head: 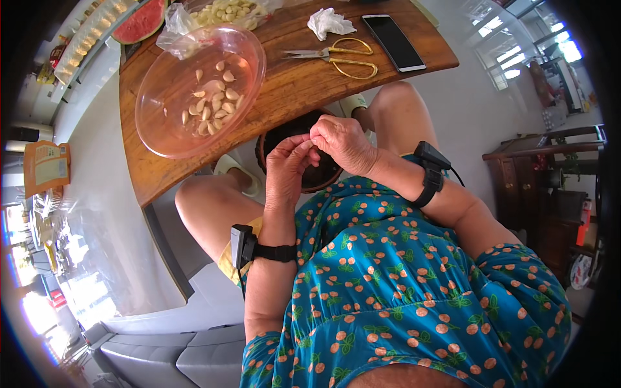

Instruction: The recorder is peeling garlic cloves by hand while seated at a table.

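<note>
My left hand [291, 162] and my right hand [347, 143] meet fingertip to fingertip over a dark round basin [322, 177] on the floor between my knees. Pinched between them is a small pale piece, probably a garlic clove [313, 141], mostly hidden by the fingers. Left of and beyond my hands, a clear pinkish plastic bowl [145, 116] rests at the near edge of the wooden table [286, 87]. Several unpeeled-looking garlic cloves [217, 104] lie in its bottom.
Gold-handled scissors [335, 54], a smartphone [394, 42] and a crumpled white tissue [331, 23] lie on the table. Behind the bowl is a plastic bag of pale peeled cloves [228, 13], with a cut watermelon [141, 22] beside it. A grey sofa [145, 356] stands lower left.
</note>
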